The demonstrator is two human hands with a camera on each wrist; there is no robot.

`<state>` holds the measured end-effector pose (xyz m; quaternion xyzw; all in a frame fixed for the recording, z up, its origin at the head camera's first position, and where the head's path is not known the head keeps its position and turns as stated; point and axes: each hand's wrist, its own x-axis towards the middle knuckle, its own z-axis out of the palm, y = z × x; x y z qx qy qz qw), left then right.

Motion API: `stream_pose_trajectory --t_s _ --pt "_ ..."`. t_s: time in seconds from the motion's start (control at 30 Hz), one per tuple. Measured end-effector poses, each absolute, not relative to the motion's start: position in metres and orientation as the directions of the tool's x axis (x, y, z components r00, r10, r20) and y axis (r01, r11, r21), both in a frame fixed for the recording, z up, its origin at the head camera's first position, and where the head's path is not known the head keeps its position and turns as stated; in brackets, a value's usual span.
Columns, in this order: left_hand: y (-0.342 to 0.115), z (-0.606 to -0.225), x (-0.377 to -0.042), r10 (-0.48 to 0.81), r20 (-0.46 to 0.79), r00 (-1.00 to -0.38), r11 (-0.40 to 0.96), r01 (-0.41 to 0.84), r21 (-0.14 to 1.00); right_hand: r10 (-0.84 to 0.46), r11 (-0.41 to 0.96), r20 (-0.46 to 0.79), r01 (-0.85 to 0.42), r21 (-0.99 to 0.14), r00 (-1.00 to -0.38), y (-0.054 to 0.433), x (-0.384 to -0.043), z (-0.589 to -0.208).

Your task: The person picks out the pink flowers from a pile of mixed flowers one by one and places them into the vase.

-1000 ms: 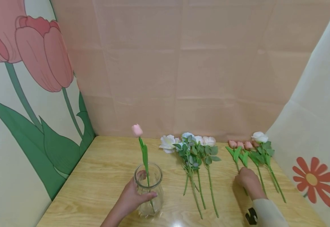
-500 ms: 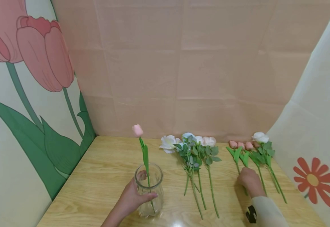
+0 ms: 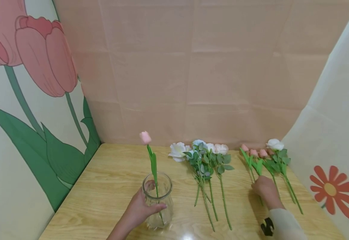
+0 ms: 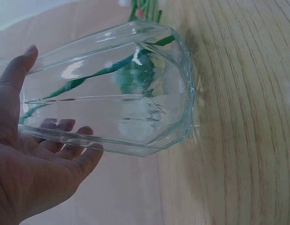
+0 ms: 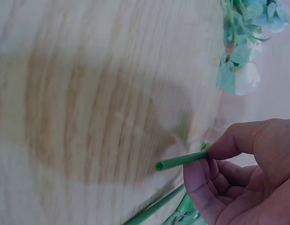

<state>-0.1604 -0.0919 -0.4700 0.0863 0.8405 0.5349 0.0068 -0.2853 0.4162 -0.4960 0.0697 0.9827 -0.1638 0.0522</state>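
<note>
Head view, near to far: the left hand (image 3: pixel 139 209) is clasped round a glass vase (image 3: pixel 163 218), thumb on one side and fingers on the other; the vase stands upright on the wooden counter (image 3: pixel 117 180). One pink tulip (image 3: pixel 153 165) stands inside, its bloom above the rim and leaning left. Farther to the right, the right hand (image 3: pixel 265 190) pinches the green stem of a second tulip (image 5: pixel 178 161) between thumb and fingers, near its cut end. Beyond, a bunch of white and pale blue flowers (image 3: pixel 204 161) lies between the vase and the right hand; more pink tulips (image 3: pixel 258 166) lie just beside that hand, with a white rose (image 3: pixel 275 144) at their right. Behind rises a pinkish cloth (image 3: pixel 186 73).
</note>
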Motion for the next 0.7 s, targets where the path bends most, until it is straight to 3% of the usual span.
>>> stream_pose_trajectory --t_s 0.7 --pt "-0.092 -0.468 -0.158 0.151 0.078 -0.986 0.413 0.134 0.901 0.13 0.883 -0.135 0.176 -0.434 -0.982 0.399 -0.264 -0.48"
